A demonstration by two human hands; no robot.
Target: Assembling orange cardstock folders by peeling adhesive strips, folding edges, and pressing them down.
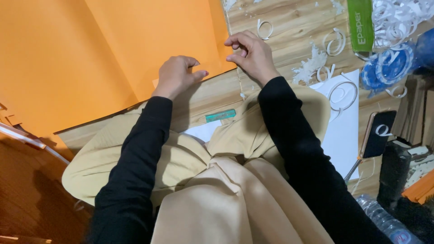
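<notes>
Left hand rests loosely curled on a large orange paper sheet; right hand pinches its corner edge on the wooden tabletop. The grip is slight, so the sheet could slide or crease, and scattered white paper curls nearby could catch underneath.

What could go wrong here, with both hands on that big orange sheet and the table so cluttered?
1. The right hand pinches the corner of the orange sheet while the left hand presses its edge; an uneven pull might crease or tear it.
2. White paper curls and scraps lie beside the sheet and could slip under it.
3. The phone sits near the table's edge; a sleeve might knock it off.
</notes>
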